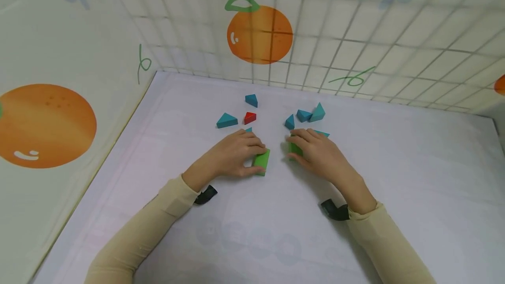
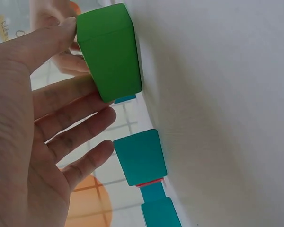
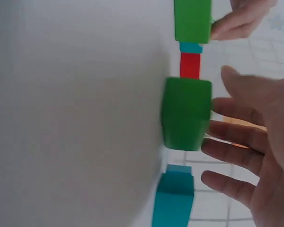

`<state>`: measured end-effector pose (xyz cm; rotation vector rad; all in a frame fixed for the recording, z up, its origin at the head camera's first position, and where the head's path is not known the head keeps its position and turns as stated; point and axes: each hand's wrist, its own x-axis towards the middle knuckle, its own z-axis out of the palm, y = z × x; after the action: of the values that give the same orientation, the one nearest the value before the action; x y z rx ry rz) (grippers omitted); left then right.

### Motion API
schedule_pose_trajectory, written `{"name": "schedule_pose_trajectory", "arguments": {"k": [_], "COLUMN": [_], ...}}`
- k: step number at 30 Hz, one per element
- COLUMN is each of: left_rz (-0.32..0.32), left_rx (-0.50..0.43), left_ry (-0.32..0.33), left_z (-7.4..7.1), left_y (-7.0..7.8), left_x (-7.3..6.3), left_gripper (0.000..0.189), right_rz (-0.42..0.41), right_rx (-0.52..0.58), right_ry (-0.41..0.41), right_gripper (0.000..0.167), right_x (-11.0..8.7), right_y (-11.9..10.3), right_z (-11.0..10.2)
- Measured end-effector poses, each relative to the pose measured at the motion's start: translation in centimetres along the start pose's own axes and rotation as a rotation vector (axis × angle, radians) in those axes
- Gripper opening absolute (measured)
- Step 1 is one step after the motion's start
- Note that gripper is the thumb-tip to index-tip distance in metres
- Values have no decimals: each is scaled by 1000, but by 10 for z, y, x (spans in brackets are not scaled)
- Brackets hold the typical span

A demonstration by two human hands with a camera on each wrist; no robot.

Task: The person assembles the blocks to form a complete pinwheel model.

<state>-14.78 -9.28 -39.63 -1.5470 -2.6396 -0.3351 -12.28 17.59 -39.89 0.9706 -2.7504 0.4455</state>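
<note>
My left hand holds a green block at its two ends, thumb at the near one and fingertips at the far one. In the left wrist view the thumb touches that block's upper corner. My right hand arches over a second green block. The right wrist view shows its fingers loosely bent beside this block, the thumb standing apart from it. Whether those fingertips touch is hard to tell. A teal block lies by the left little finger.
Beyond the hands lie a red block, a teal triangular block and a blue block. Several more, including a blue one and a turquoise one, sit at right. A grid-patterned wall rises behind the white surface.
</note>
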Motion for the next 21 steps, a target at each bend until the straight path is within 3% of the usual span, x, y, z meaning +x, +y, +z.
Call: {"name": "schedule_pose_trajectory", "arguments": {"k": [10,17,21], "left_rz": [51,32,22], "left_rx": [-6,-70,-88], "left_ry": [88,-4,-19], "left_z": [-1,-9,-11], "left_y": [1,0,1], "left_x": [0,-3,-3], "left_gripper": [38,34,31], "right_rz": [74,14,-6], "right_rx": [14,-8,-12], "right_ry": [-71,-86,-91], "right_gripper": [35,27,27], "right_x": [-7,-10,-9], "right_y": [7,10,8], "right_z": [-18,-19,-18]}}
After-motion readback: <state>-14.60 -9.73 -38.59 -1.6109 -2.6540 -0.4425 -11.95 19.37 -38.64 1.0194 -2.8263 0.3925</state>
